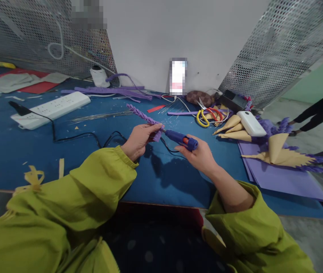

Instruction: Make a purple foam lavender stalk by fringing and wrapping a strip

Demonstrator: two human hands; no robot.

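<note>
My left hand (139, 141) pinches a purple paper lavender stem (142, 114), whose fringed, spiralled end points up and to the left. A loose flap of its purple strip hangs down by my fingertips. In my right hand (197, 151) is a blue glue gun (180, 139), its fingers wrapped round the body. The gun's metal nozzle meets the purple strip, or nearly so, beside my left thumb. A black cord (111, 134) runs over the blue table behind my left hand.
A white power strip (53, 110) lies left. Thin wires (101, 115) and purple strips (110, 91) lie behind. Yellow-and-red scissors (203, 116), tan paper cones (235, 131), a white box-like device (251, 123) and purple sheets (286, 180) are right. A phone (177, 77) leans upright at the back.
</note>
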